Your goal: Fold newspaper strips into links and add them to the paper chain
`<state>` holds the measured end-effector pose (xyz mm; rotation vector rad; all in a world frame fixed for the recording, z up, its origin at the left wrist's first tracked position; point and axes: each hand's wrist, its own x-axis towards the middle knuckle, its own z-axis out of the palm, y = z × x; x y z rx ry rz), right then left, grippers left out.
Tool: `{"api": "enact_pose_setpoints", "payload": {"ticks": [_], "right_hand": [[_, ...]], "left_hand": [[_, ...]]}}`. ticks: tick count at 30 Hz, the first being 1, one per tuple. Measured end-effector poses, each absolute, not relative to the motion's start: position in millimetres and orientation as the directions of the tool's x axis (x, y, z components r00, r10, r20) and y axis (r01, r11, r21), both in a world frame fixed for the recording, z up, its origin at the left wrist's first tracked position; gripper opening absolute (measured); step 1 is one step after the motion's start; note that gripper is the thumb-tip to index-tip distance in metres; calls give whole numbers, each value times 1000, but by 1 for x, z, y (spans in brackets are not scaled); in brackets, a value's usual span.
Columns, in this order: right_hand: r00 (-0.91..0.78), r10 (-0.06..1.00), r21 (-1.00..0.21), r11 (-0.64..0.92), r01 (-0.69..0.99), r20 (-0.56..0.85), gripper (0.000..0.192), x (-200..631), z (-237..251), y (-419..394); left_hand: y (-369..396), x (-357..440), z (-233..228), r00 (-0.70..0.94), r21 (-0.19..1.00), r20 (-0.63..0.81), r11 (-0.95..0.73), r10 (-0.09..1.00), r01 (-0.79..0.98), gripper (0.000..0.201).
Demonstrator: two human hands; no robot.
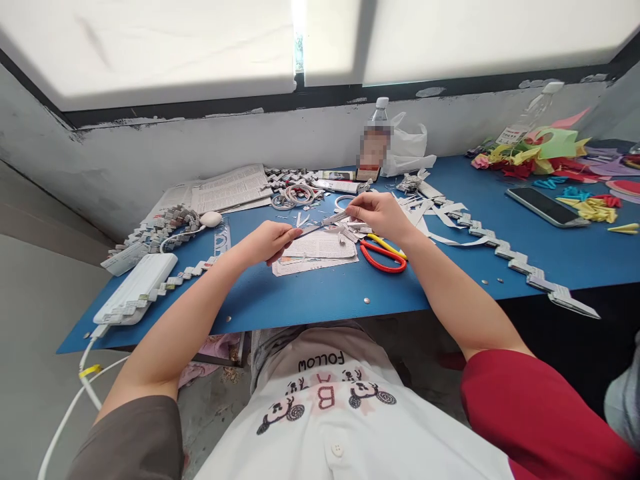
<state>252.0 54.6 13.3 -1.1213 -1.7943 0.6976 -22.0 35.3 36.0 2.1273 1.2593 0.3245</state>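
Left hand [270, 241] and right hand [379, 215] each pinch one end of a narrow folded printed-paper strip [327, 223] above the blue tabletop [320, 293]; uneven pull may tear it

Both forearms reach fwd, left hand [267, 241] & right hand [380, 215] pinched, fingers curled, near together.

Centre: left hand [270, 241] and right hand [380, 215] above printed sheet [320, 248] on surface [320, 293], folded paper strip [333, 221] between them.
Right of sheet: scissors [383, 257], just beside it.
Left edge: power bank [135, 288]; behind it, newspaper [230, 188].
Rear centre: bottle [375, 143] by wall.
Far right: phone [546, 207]; behind it, folded paper pile [540, 150].
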Motion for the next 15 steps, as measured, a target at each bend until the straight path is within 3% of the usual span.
{"api": "enact_pose_setpoints", "payload": {"ticks": [3, 7, 12, 15], "right_hand": [[-223, 899, -819, 436, 373, 377, 27, 249, 14, 50], [-348, 872, -834, 455, 313, 345, 29, 239, 9, 44], [-472, 808, -849, 488, 203, 351, 27, 233, 3, 38], [-681, 669, -906, 423, 20, 297, 32, 238, 5, 35]], "left_hand": [[36, -22, 31, 516, 655, -20, -379, 857, 654, 47], [31, -14, 27, 528, 578, 29, -445, 849, 684, 45], [26, -3, 20, 631, 802, -65, -335, 773, 494, 36], [25, -4, 20, 695, 873, -146, -239, 704, 425, 37]]}}
